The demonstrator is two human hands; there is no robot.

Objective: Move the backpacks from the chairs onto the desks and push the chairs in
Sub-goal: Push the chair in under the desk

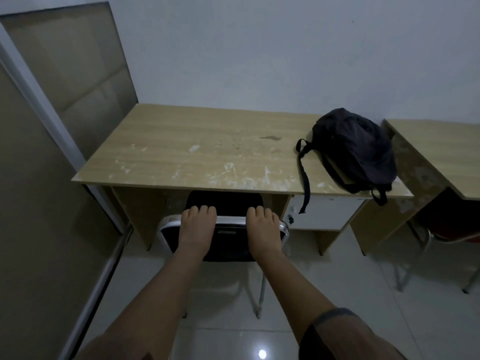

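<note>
A dark backpack (355,149) lies on the right end of a light wooden desk (181,149), one strap hanging over the front edge. A black chair (228,237) with a silver metal frame stands in front of me, its seat tucked under the desk. My left hand (197,227) grips the left part of the chair's backrest top, fingers curled over it. My right hand (262,229) grips the right part the same way.
A second wooden desk (441,149) stands at the right with a red chair (452,229) partly under it. A glass partition with a metal frame (39,100) runs along the left. A white wall is behind the desks; the floor is glossy tile.
</note>
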